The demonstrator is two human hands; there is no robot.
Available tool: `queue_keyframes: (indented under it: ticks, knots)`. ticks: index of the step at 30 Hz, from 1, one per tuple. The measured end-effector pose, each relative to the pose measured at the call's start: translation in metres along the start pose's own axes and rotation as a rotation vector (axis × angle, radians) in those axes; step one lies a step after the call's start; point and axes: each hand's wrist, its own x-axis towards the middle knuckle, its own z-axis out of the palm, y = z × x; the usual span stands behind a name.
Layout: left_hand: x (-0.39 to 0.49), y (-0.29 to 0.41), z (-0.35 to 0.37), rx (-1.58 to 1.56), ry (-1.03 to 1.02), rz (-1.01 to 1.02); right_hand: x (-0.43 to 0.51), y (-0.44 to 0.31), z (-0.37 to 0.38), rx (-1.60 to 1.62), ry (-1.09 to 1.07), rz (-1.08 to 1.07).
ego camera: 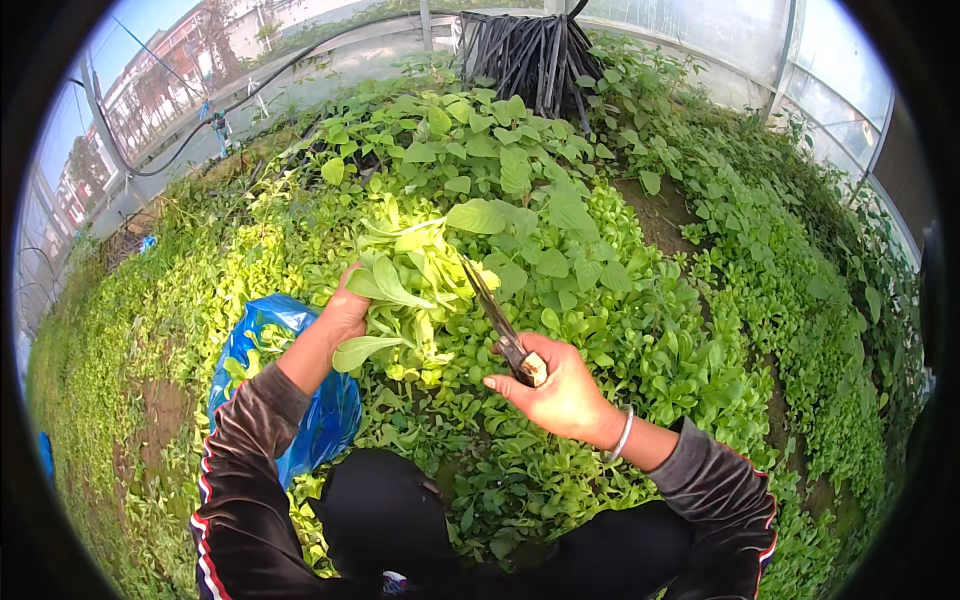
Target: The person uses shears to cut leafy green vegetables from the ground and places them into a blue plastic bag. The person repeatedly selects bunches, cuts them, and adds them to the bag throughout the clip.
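My left hand [350, 304] holds up a bunch of leafy greens [409, 281] with pale stems and broad light-green leaves; its fingers are mostly hidden behind the leaves. My right hand [559, 386] is closed around the handle of a dark, narrow-bladed hand tool [496, 319], perhaps scissors or shears. The tool points up and left, its tip at the right side of the bunch. Beneath my left forearm is a blue plastic bag [324, 427], its mouth open, with some green leaves [271, 339] inside.
Low leafy plants [675, 360] grow densely all around, with taller broad-leaved plants [517, 169] ahead. A bundle of black strips [529, 56] stands at the back. A black hose [187, 142] runs at upper left. Clear plastic sheeting [690, 34] bounds the far side; bare soil shows at left.
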Motion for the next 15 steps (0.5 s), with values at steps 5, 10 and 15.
queue_keyframes:
  ticks: [5,10,15]
  knots:
    - [0.001,-0.038,-0.008,-0.230,0.003,0.158,0.057,-0.019,0.065,0.406,-0.013,0.222]
    - [-0.009,-0.059,-0.040,-0.067,0.121,0.482,0.061,0.002,0.077,0.761,-0.142,0.303]
    - [-0.026,-0.056,-0.064,0.191,0.360,0.555,0.048,0.002,0.065,-0.250,-0.060,0.002]
